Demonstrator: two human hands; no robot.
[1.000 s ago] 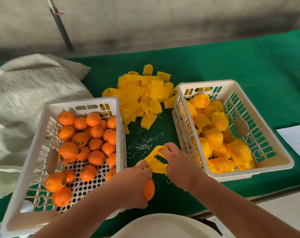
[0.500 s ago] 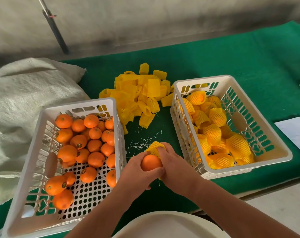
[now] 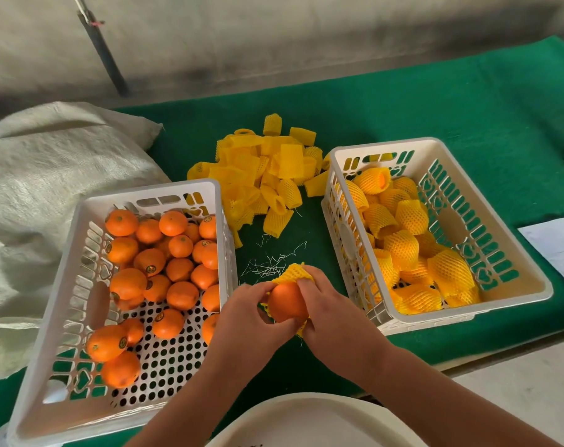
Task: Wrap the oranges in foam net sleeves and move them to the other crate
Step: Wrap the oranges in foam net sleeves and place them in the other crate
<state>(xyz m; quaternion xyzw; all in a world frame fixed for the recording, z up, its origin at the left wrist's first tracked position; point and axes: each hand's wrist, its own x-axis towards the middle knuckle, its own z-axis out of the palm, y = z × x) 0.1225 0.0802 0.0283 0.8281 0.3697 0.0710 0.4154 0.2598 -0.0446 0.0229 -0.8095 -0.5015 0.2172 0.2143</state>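
- Hands are meeting over the green felt tabletop, between the two crates: a second ago the left hand was holding the smooth round orange low and apart from the yellow foam net sleeve; now the fruit is sitting inside the sleeve's mouth.
- Left-hand fingers are curling round the orange's near side, while the right hand is pinching the netting and drawing it over; most of the peel is still showing.
- Wrapping is looking roughly half done.
- The white slotted plastic crate of bare oranges is lying left, the matching crate of wrapped fruit right.
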